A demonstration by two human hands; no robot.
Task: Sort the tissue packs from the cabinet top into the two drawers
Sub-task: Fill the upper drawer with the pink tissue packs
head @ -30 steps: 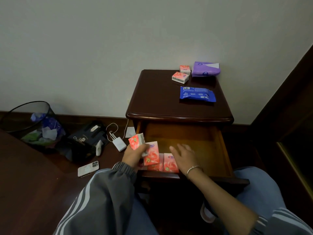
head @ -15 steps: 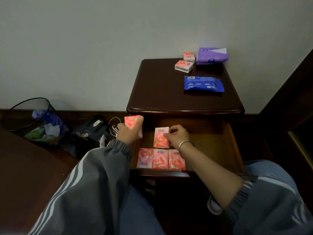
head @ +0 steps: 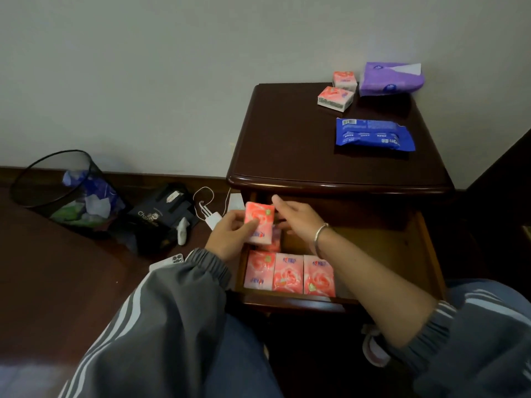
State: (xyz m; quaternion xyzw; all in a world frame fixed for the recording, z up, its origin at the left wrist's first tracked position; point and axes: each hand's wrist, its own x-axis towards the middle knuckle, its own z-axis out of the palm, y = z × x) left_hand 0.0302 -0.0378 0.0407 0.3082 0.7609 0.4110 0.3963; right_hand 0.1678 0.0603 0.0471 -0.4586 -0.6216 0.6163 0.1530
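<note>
The left hand (head: 230, 239) has carried its pink pack (head: 259, 222) rightward from outside the drawer's (head: 431, 254) left wall to above its far left part. The right hand (head: 298, 219) has let go of the second pack (head: 276, 239), which it held upright half a second ago, and now reaches with loose fingers just right of the held one. That second pack now lies behind the near row (head: 288, 275), mostly hidden under the held pack.

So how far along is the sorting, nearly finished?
About halfway. Done: three pink packs lie in a row at the front of the open drawer. In hand: the left hand holds another pink pack above it, the right hand open alongside. Left: two small pink packs, a blue pack and a purple pack on the cabinet top.
</note>
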